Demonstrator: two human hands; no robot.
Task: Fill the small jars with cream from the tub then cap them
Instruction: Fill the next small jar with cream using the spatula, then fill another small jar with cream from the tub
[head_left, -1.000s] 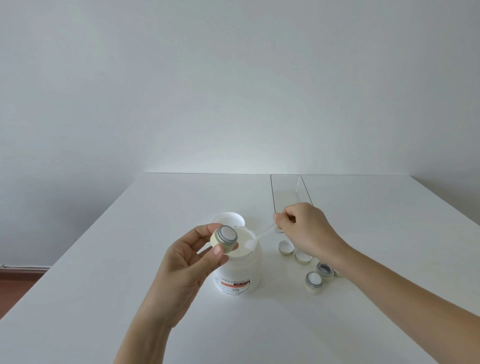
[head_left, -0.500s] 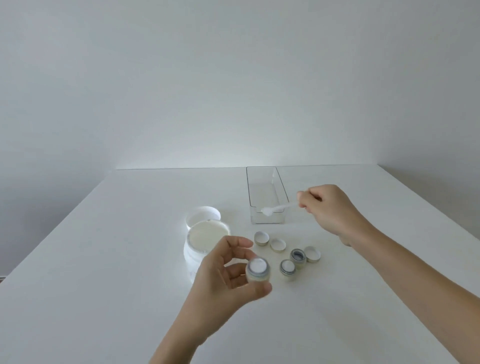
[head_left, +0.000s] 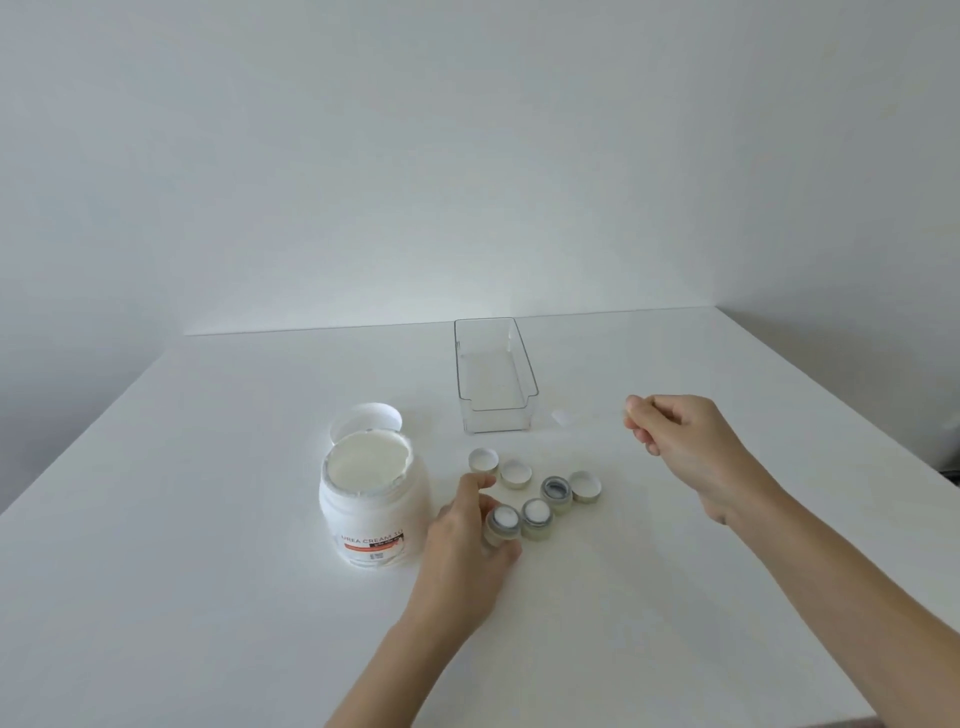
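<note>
I judge these small jars light and rigid, probably glass or hard plastic, with smooth walls that cream would make slippery, so I would take each one around its side wall, never across the open mouth. My left hand (head_left: 467, 540) does just that: thumb and fingers curl around the filled jar (head_left: 503, 526), which sits at or just above the table (head_left: 208, 519) near its middle, touching or just beside a second filled jar (head_left: 537, 517). A third jar (head_left: 556, 492) behind them looks unfilled. Three caps (head_left: 515, 474) lie upturned just behind the jars; they look thin and light, easy to pinch by the rim. My right hand (head_left: 675, 436) is closed in a narrow pinch on the handle of a pale spatula (head_left: 563, 417), whose blade hangs over the table beside the clear tray (head_left: 496, 410), toward the far edge. The open tub (head_left: 371, 499) stands left of the jars, bulky and nearly full, so likely heavy and steady; its lid (head_left: 366, 418) lies behind it.
</note>
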